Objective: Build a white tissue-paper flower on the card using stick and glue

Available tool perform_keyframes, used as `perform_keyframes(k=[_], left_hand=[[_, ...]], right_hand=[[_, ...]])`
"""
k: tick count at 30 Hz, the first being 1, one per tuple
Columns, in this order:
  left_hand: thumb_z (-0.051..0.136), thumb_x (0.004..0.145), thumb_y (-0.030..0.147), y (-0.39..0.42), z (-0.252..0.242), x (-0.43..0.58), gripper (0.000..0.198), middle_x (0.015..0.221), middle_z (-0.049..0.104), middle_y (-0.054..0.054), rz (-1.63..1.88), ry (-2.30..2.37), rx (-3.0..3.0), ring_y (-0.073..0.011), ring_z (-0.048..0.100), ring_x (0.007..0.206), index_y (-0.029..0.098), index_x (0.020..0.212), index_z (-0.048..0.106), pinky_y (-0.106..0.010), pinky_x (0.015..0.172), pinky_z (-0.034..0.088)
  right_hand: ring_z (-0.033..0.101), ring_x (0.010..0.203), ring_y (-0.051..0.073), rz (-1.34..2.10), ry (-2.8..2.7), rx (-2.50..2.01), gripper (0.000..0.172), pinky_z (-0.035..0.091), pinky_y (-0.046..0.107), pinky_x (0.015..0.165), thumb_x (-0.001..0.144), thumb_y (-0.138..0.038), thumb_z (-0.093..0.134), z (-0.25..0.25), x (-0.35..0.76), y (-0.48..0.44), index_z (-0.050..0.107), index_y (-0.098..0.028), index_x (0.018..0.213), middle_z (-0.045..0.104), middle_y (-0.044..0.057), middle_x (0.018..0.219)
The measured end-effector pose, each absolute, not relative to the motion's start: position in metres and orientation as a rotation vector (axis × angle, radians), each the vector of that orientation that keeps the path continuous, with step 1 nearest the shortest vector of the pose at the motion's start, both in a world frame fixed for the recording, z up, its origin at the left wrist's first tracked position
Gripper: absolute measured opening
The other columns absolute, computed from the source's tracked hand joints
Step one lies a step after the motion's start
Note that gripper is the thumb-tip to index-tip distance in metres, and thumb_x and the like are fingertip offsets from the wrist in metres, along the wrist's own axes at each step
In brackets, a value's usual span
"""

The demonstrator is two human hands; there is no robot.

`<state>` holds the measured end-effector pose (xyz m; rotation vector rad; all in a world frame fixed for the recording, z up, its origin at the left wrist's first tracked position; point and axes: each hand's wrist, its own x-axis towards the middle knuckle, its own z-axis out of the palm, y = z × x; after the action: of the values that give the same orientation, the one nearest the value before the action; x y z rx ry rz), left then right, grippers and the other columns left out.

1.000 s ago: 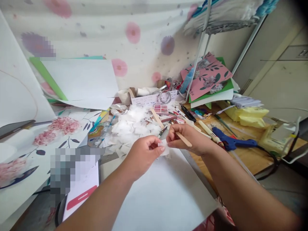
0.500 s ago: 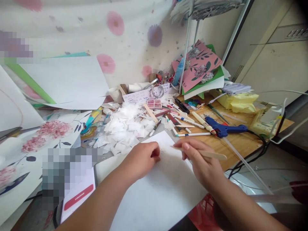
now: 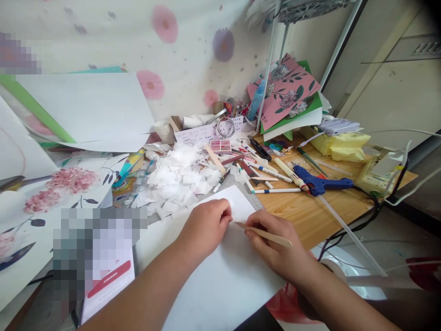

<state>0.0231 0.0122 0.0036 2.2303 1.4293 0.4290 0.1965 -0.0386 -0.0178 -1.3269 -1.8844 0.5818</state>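
My left hand (image 3: 205, 229) rests closed on a large white sheet of paper (image 3: 220, 276), fingertips pinched near its far corner; what they pinch is too small to see. My right hand (image 3: 275, 243) is closed on a thin wooden stick (image 3: 267, 235), whose tip points left toward the left fingertips and touches the sheet. A heap of small white paper scraps (image 3: 179, 177) lies just beyond the sheet.
Pens and markers (image 3: 272, 177), a blue glue gun (image 3: 322, 183) with its cable, a small pink palette (image 3: 221, 146), yellow cloth (image 3: 339, 145) and pink flowered card (image 3: 285, 94) crowd the wooden table (image 3: 306, 211). Flower-printed sheets (image 3: 51, 195) lie left. A metal rack leg (image 3: 267, 69) stands behind.
Both hands came down from the air onto the white sheet. The small white piece held a second ago is no longer visible. The right hand turned the stick tip toward the left fingers.
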Motion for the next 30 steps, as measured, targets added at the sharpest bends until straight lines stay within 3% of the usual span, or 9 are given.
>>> perform_keyframes(k=[7,22,28,30], left_hand=[[0.05,0.076,0.013,0.011,0.002,0.027,0.01,0.071,0.057,0.005,0.472,1.45,2.233,-0.013,0.052,0.066,0.023,0.073,0.052,-0.025,0.059,0.035],[0.04,0.072,0.009,0.005,0.009,0.025,0.022,0.061,0.059,0.006,0.433,1.435,2.163,-0.0099,0.05,0.049,0.025,0.072,0.056,-0.02,0.043,0.033],[0.043,0.073,0.013,-0.006,0.018,0.028,0.022,0.072,0.066,0.002,0.364,1.381,2.331,-0.0148,0.059,0.066,0.024,0.076,0.061,-0.024,0.056,0.04],[0.045,0.073,0.016,-0.008,0.02,0.029,0.018,0.07,0.066,0.001,0.311,1.366,2.399,-0.0162,0.059,0.064,0.023,0.076,0.061,-0.025,0.053,0.038]], right_hand=[[0.056,0.062,0.012,0.543,-1.848,-1.389,0.009,0.038,0.021,0.057,0.077,-0.015,0.054,-0.028,0.194,-0.035,0.06,-0.02,0.081,0.062,-0.002,0.068],[0.055,0.059,0.012,0.917,-1.465,-1.512,0.009,0.038,0.02,0.052,0.071,-0.026,0.062,-0.021,0.194,-0.018,0.063,-0.018,0.073,0.063,-0.001,0.065],[0.056,0.059,0.016,0.937,-1.466,-1.516,0.021,0.041,0.024,0.052,0.069,-0.038,0.063,-0.024,0.198,-0.022,0.063,-0.019,0.075,0.062,0.002,0.066],[0.056,0.059,0.017,0.964,-1.412,-1.533,0.024,0.042,0.026,0.05,0.068,-0.041,0.065,-0.03,0.205,-0.022,0.061,-0.02,0.078,0.062,0.004,0.071]])
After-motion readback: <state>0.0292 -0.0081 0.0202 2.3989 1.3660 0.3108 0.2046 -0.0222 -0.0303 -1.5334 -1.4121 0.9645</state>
